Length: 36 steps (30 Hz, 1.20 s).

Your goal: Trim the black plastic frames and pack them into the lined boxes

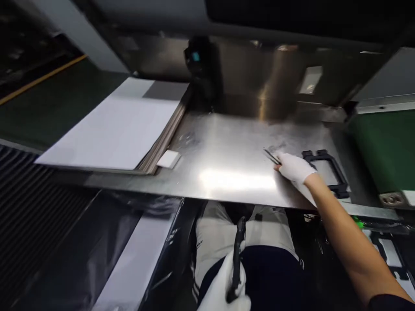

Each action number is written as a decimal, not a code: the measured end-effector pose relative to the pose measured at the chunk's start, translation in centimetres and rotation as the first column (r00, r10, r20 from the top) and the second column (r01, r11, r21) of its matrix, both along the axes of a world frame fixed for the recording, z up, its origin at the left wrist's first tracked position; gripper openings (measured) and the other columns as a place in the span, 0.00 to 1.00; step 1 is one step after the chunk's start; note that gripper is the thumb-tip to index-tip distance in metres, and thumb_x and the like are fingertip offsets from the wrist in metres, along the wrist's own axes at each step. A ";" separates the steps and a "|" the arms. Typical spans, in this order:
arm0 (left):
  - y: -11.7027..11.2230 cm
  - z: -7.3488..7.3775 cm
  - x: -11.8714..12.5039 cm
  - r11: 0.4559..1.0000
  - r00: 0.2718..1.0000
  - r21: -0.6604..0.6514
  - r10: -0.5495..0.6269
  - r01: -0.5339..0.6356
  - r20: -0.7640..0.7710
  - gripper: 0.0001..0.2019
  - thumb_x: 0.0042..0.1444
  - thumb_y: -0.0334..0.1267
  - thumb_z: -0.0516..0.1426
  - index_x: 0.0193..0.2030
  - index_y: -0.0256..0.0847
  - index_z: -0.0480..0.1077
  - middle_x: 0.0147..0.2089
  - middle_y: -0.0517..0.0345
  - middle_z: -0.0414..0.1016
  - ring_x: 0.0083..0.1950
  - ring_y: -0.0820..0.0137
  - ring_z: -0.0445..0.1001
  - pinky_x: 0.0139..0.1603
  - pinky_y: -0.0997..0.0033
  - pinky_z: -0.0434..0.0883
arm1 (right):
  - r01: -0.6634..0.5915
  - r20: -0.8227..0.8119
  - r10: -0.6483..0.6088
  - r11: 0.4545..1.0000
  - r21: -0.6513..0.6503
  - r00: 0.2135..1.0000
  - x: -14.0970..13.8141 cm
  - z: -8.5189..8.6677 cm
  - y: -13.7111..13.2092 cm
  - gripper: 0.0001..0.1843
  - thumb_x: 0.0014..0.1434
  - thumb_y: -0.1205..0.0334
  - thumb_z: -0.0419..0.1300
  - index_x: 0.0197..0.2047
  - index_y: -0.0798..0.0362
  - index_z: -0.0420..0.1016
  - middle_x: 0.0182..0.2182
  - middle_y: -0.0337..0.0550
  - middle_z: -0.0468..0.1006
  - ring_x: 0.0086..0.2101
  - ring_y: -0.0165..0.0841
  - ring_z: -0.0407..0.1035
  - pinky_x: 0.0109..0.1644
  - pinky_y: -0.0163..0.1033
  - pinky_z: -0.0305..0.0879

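My right hand [294, 167], in a white glove, rests on the steel worktop [227, 160] and pinches thin dark tweezers [271, 156] that point up and left. Just right of it lies a black rectangular frame [326, 171]. My left hand [227, 285], also gloved, is down over my lap below the table edge, closed round a black frame part [238, 259] held on edge.
A thick stack of white sheets [119, 129] lies on the left of the worktop, with a small white card [168, 159] beside it. A green conveyor belt [385, 147] sits at the right. Black bags lie lower left; more black frames [389, 255] sit lower right.
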<state>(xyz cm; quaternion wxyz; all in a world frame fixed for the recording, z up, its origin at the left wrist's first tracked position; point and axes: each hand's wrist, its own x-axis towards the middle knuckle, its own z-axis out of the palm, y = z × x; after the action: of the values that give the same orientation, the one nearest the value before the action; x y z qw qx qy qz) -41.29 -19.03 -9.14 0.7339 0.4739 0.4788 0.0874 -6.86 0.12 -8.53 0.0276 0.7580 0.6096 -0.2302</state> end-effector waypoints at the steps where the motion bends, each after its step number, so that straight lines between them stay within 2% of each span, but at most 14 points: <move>1: -0.3 0.3 0.1 0.998 0.998 0.004 0.060 -0.060 -0.025 0.31 0.57 0.37 0.63 0.68 0.48 0.65 0.37 0.63 0.63 0.37 0.69 0.64 0.43 0.67 0.69 | -0.028 0.015 0.029 0.999 -0.024 0.999 0.1 -0.3 -0.1 0.14 0.69 0.60 0.59 0.52 0.58 0.77 0.51 0.63 0.82 0.49 0.49 0.78 0.53 0.45 0.69; 3: -0.6 0.4 0.3 0.982 0.981 0.010 0.187 -0.187 -0.054 0.28 0.57 0.36 0.61 0.65 0.45 0.65 0.37 0.65 0.60 0.36 0.69 0.61 0.42 0.67 0.67 | -0.039 -0.018 0.039 0.999 -0.012 0.999 0.3 -0.3 -1.5 0.16 0.72 0.60 0.53 0.55 0.57 0.76 0.51 0.61 0.82 0.47 0.47 0.79 0.53 0.47 0.71; 5: -0.6 0.0 0.5 0.957 0.953 0.020 0.291 -0.290 -0.090 0.27 0.56 0.34 0.58 0.64 0.45 0.65 0.36 0.66 0.57 0.35 0.70 0.59 0.40 0.68 0.65 | -0.009 -0.210 0.010 1.000 0.006 0.978 0.2 0.3 -4.4 0.19 0.74 0.57 0.49 0.59 0.52 0.74 0.50 0.54 0.83 0.44 0.44 0.79 0.51 0.47 0.74; 6: -0.6 -0.2 0.6 0.948 0.941 0.032 0.319 -0.317 -0.115 0.27 0.55 0.32 0.57 0.63 0.45 0.66 0.36 0.66 0.57 0.35 0.70 0.58 0.39 0.69 0.65 | -0.033 -0.358 0.018 0.999 -0.036 0.933 -0.1 0.7 -6.3 0.21 0.75 0.52 0.48 0.61 0.49 0.74 0.50 0.51 0.83 0.43 0.43 0.79 0.50 0.48 0.75; 7: -0.6 -0.5 0.8 0.942 0.931 0.052 0.335 -0.330 -0.145 0.26 0.54 0.30 0.57 0.62 0.44 0.67 0.35 0.66 0.56 0.35 0.71 0.58 0.39 0.69 0.64 | -0.114 -0.489 0.047 0.988 -0.108 0.871 -0.6 1.0 -8.4 0.23 0.75 0.45 0.49 0.61 0.46 0.75 0.50 0.49 0.83 0.43 0.45 0.79 0.49 0.49 0.77; 9: -0.6 -1.1 1.1 0.936 0.914 0.111 0.351 -0.335 -0.203 0.26 0.52 0.27 0.56 0.59 0.43 0.69 0.35 0.66 0.57 0.36 0.71 0.59 0.41 0.68 0.65 | -0.310 -0.701 0.092 0.931 -0.191 0.708 -2.6 1.0 -12.7 0.29 0.75 0.36 0.46 0.62 0.43 0.76 0.55 0.49 0.81 0.53 0.47 0.77 0.56 0.51 0.76; 11: -0.6 -1.7 1.5 0.927 0.903 0.170 0.366 -0.334 -0.224 0.25 0.50 0.25 0.55 0.56 0.42 0.71 0.35 0.65 0.62 0.37 0.70 0.63 0.45 0.68 0.67 | -0.404 -0.822 0.050 0.887 -0.225 0.567 -5.7 0.2 -16.5 0.29 0.76 0.34 0.45 0.54 0.44 0.78 0.48 0.46 0.82 0.49 0.43 0.78 0.54 0.47 0.76; 13: -0.8 -2.2 1.9 0.925 0.911 0.182 0.367 -0.335 -0.188 0.23 0.49 0.24 0.55 0.53 0.41 0.72 0.38 0.62 0.69 0.39 0.69 0.67 0.47 0.67 0.69 | -0.364 -0.848 -0.018 0.898 -0.247 0.530 -9.3 -1.2 -19.1 0.26 0.77 0.37 0.47 0.41 0.47 0.73 0.38 0.41 0.79 0.38 0.38 0.75 0.43 0.41 0.75; 15: -0.9 -2.7 2.2 0.933 0.927 0.151 0.347 -0.327 -0.141 0.20 0.49 0.24 0.55 0.49 0.41 0.73 0.40 0.60 0.73 0.41 0.68 0.70 0.47 0.67 0.71 | -0.299 -0.849 -0.035 0.928 -0.224 0.528 -12.2 -2.8 -20.4 0.24 0.78 0.40 0.46 0.37 0.48 0.66 0.33 0.39 0.76 0.33 0.35 0.71 0.37 0.39 0.70; 17: -1.1 -3.1 2.6 0.942 0.937 0.113 0.329 -0.316 -0.119 0.17 0.50 0.26 0.56 0.48 0.41 0.72 0.40 0.60 0.75 0.42 0.67 0.72 0.47 0.67 0.72 | -0.269 -0.848 -0.019 0.944 -0.189 0.530 -13.8 -4.0 -20.9 0.21 0.79 0.43 0.44 0.42 0.47 0.67 0.35 0.40 0.77 0.33 0.35 0.73 0.39 0.40 0.70; 21: -1.0 -3.6 3.1 0.943 0.937 0.105 0.327 -0.315 -0.122 0.14 0.51 0.28 0.57 0.46 0.41 0.72 0.41 0.60 0.76 0.43 0.67 0.74 0.49 0.67 0.73 | -0.284 -0.807 0.020 0.941 -0.184 0.591 -14.2 -5.1 -21.0 0.20 0.80 0.47 0.43 0.53 0.47 0.70 0.41 0.45 0.82 0.38 0.38 0.78 0.44 0.42 0.73; 24: -1.1 -4.0 3.3 0.940 0.934 0.100 0.337 -0.327 -0.119 0.15 0.50 0.27 0.58 0.45 0.40 0.72 0.38 0.61 0.74 0.39 0.69 0.71 0.44 0.69 0.71 | -0.315 -0.779 0.049 0.929 -0.195 0.625 -13.9 -5.4 -20.9 0.19 0.79 0.46 0.44 0.50 0.47 0.71 0.39 0.44 0.82 0.39 0.38 0.78 0.45 0.41 0.73; 29: -1.8 -4.3 3.1 0.912 0.908 0.086 0.409 -0.402 -0.086 0.11 0.50 0.27 0.59 0.42 0.41 0.70 0.35 0.63 0.70 0.35 0.71 0.68 0.38 0.71 0.67 | -0.365 -0.752 0.051 0.894 -0.258 0.657 -14.2 -5.1 -20.4 0.21 0.78 0.43 0.44 0.41 0.47 0.67 0.35 0.41 0.80 0.34 0.37 0.76 0.42 0.42 0.72; 36: -3.2 -4.2 2.5 0.875 0.877 0.101 0.479 -0.474 -0.035 0.10 0.51 0.26 0.61 0.37 0.42 0.66 0.32 0.65 0.69 0.33 0.72 0.67 0.34 0.71 0.66 | -0.407 -0.699 0.138 0.883 -0.233 0.701 -14.9 -3.9 -20.4 0.21 0.77 0.40 0.46 0.40 0.44 0.69 0.34 0.42 0.81 0.35 0.42 0.77 0.38 0.43 0.72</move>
<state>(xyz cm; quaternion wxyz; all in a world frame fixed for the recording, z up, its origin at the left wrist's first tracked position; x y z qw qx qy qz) -38.78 -22.27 -13.31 0.6536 0.3760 0.5975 0.2727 -21.77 -20.31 -12.40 -0.0144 0.5052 0.6312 -0.5883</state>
